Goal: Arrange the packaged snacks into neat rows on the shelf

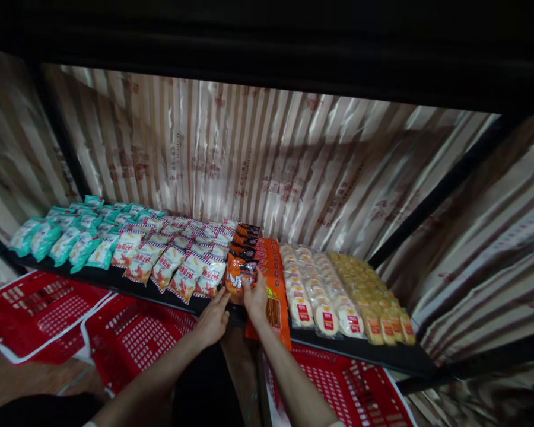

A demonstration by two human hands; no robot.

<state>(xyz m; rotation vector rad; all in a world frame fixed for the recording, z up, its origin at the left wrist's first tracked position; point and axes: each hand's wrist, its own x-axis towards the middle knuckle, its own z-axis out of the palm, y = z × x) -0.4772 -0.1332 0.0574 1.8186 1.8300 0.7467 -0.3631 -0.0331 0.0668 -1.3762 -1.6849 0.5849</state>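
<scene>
A black shelf (374,354) carries rows of snack packets. My right hand (256,298) grips the front orange-and-black packet (238,279) of a middle row, fingers closed on its lower edge. My left hand (213,321) rests at the shelf's front edge just below that packet, fingers curled against it. A long orange packet strip (276,284) lies right of my right hand and hangs over the shelf edge.
Teal packets (62,237) fill the left end, red-white-striped packets (178,261) come after them, and pale round cakes (320,296) and yellow packets (374,296) lie on the right. Red plastic baskets (129,338) sit below the shelf. Striped foil lines the back and sides.
</scene>
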